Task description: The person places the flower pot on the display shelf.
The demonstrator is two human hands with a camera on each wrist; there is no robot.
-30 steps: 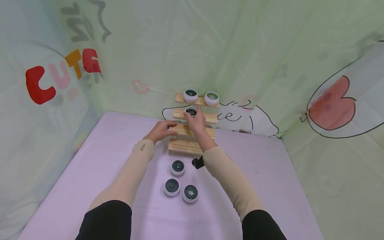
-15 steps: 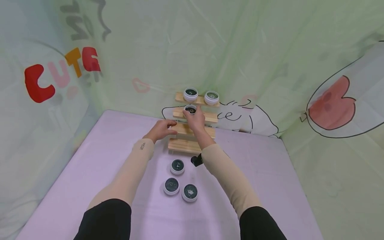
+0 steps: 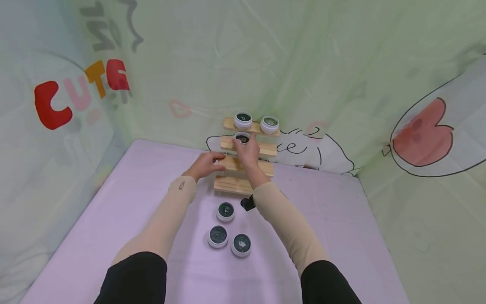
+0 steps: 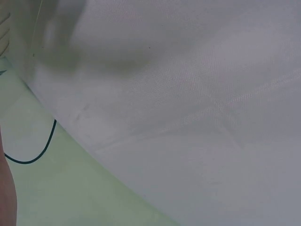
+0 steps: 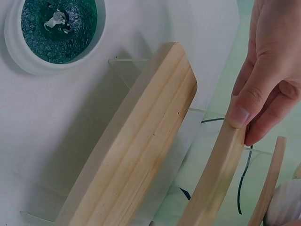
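A stepped wooden display stand (image 3: 233, 185) with clear supports stands at the back of the table in the head view. My left hand (image 3: 205, 166) pinches the left end of its second-lowest shelf (image 5: 214, 172), thumb on the edge, as the right wrist view shows. With my right hand (image 3: 248, 153) I grip a round white jar (image 3: 242, 137) with dark contents at the left part of the second shelf from the top. Whether its base touches the wood is hidden. Two similar jars, one left (image 3: 243, 120) and one right (image 3: 270, 124), sit on the top shelf.
Three more jars lie in front of the stand: one nearer (image 3: 225, 210), one at left (image 3: 218, 235), one at right (image 3: 241, 244). A lilac cloth covers the table (image 3: 303, 236). A printed pale green curtain (image 3: 197, 63) hangs close behind the stand.
Both hands stay almost where they were. The jar in my right hand shifts only slightly on the second shelf; the head view drifts a little.
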